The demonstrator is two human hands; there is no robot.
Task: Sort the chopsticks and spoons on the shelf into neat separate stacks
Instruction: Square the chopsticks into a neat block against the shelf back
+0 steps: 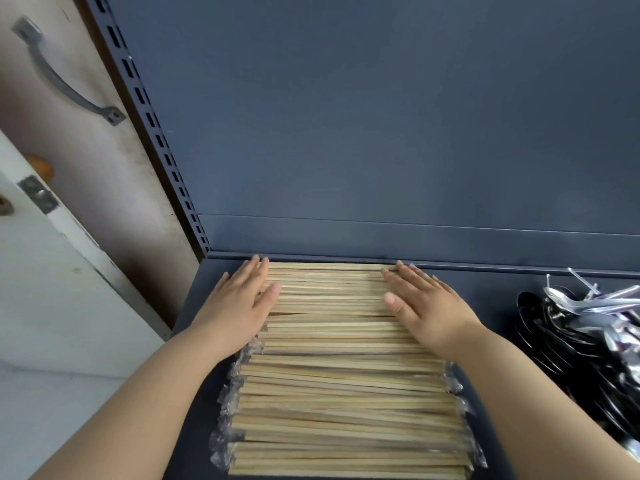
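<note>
We see the dark grey back panel (381,116) of a metal rack filling most of the view, with a slotted upright (152,119) along its left edge. Below it lies the shelf (491,292), equally dark.

The chopsticks (339,393) cover the shelf's left and middle as a broad layer. They lie crosswise, side by side, from the back lip to the near edge. The nearer ones show crumpled clear wrappers (228,407) at their ends.

Both forearms reach forward over this layer. The left hand (239,303) rests palm down on the left ends of the far chopsticks, and the right hand (429,306) does the same on the right ends. The fingers of both are straight and close together, gripping nothing.

We find the spoons (588,327) heaped at the shelf's right, apart from the chopsticks. A pale door (52,323) with a metal handle (59,74) stands to the left.
</note>
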